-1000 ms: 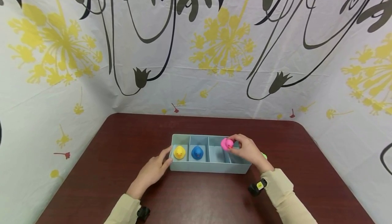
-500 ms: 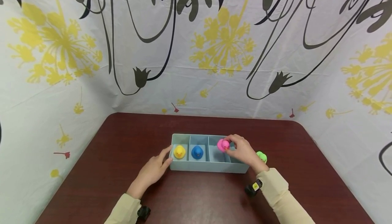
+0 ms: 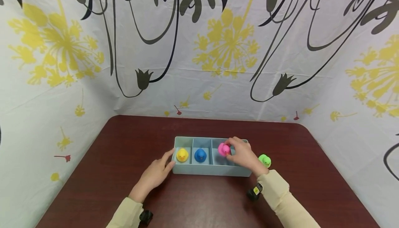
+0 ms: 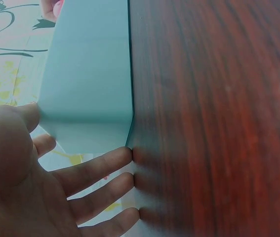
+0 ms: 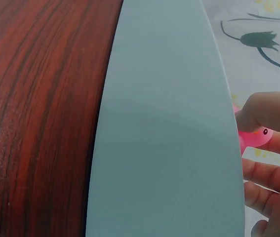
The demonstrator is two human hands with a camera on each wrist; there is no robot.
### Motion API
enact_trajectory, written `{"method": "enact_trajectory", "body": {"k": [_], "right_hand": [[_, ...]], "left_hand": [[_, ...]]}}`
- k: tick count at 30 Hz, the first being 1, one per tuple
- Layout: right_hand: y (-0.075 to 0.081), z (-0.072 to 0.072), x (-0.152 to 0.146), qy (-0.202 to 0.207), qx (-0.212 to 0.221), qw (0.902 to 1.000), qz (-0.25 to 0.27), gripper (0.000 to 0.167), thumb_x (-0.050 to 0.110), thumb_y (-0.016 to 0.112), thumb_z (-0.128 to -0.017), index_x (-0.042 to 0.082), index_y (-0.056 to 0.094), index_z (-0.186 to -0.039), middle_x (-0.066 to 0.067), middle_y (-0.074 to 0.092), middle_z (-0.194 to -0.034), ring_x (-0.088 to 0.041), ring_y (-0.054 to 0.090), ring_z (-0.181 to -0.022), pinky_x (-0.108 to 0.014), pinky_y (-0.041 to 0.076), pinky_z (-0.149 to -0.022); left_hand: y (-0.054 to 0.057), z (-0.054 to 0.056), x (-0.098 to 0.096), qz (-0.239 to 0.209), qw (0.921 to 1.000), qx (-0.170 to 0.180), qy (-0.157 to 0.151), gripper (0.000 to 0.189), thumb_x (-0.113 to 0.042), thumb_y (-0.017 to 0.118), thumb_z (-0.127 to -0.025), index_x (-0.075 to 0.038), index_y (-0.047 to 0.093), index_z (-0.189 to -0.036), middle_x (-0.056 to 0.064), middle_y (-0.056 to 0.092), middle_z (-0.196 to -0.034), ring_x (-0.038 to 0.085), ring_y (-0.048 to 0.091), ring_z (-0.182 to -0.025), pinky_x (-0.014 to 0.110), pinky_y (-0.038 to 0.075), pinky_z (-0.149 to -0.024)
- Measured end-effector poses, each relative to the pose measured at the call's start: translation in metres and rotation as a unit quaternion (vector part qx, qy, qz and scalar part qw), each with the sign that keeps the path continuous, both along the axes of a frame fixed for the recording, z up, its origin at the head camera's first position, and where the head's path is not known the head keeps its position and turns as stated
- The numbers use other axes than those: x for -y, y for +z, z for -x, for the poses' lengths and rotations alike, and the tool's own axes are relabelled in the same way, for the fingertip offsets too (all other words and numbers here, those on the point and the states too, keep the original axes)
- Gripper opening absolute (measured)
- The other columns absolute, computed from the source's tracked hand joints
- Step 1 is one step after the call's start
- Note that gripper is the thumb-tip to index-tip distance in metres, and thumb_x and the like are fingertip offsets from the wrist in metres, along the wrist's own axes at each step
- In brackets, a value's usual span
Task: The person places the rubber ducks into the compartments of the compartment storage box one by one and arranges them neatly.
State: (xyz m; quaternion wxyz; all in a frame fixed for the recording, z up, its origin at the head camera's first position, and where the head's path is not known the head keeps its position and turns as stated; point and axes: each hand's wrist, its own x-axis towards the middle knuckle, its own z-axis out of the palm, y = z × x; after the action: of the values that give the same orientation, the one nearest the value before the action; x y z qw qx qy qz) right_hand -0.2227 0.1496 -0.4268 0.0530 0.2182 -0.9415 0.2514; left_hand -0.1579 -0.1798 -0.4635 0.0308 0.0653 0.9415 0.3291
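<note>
A pink toy duck is pinched between the thumb and fingers of my right hand, over the third compartment of a pale blue divided box. In the right wrist view the duck shows partly behind the box's long side wall, its lower part hidden. My left hand touches the left end of the box; in the left wrist view its fingers extend loosely by the corner. A yellow duck sits in the first compartment, a blue duck in the second. My right hand partly covers the fourth.
A green duck stands on the dark red-brown table, just right of the box and close to my right wrist. Behind the table hangs a white cloth printed with flowers.
My right hand has moved left with the pink duck, to over the third compartment. The green duck, mostly hidden earlier, now shows. My left hand has stayed at the box's end.
</note>
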Motion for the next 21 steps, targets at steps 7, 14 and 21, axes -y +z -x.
{"method": "enact_trajectory", "body": {"k": [7, 14, 21], "right_hand": [[-0.006, 0.002, 0.008, 0.001, -0.044, 0.9974, -0.058, 0.037, 0.021, 0.082, -0.071, 0.016, 0.066, -0.104, 0.001, 0.066, -0.101, -0.019, 0.058, -0.097, -0.037, 0.033, -0.074], [-0.012, 0.007, 0.013, -0.004, -0.052, 0.9926, -0.11, 0.033, 0.026, 0.083, -0.069, 0.019, 0.068, -0.097, 0.004, 0.068, -0.093, -0.018, 0.056, -0.093, -0.035, 0.027, -0.065], [-0.013, 0.01, 0.019, -0.013, -0.037, 0.9884, -0.146, 0.031, 0.031, 0.084, -0.07, 0.02, 0.068, -0.094, 0.003, 0.069, -0.091, -0.019, 0.053, -0.093, -0.038, 0.026, -0.065]], "left_hand": [[0.0, -0.001, 0.001, 0.001, 1.0, 0.002, 0.004, 0.057, -0.038, 0.052, -0.098, -0.029, 0.031, -0.15, 0.014, 0.061, -0.125, 0.031, 0.061, -0.106, 0.055, 0.048, -0.089], [0.0, -0.001, 0.0, -0.002, 1.0, -0.001, 0.001, 0.056, -0.038, 0.052, -0.098, -0.028, 0.032, -0.15, 0.015, 0.059, -0.129, 0.034, 0.06, -0.11, 0.057, 0.047, -0.09], [0.0, 0.002, 0.001, 0.01, 0.9998, -0.017, -0.009, 0.054, -0.037, 0.05, -0.099, -0.025, 0.033, -0.149, 0.01, 0.067, -0.094, 0.023, 0.064, -0.09, 0.048, 0.052, -0.079]]}}
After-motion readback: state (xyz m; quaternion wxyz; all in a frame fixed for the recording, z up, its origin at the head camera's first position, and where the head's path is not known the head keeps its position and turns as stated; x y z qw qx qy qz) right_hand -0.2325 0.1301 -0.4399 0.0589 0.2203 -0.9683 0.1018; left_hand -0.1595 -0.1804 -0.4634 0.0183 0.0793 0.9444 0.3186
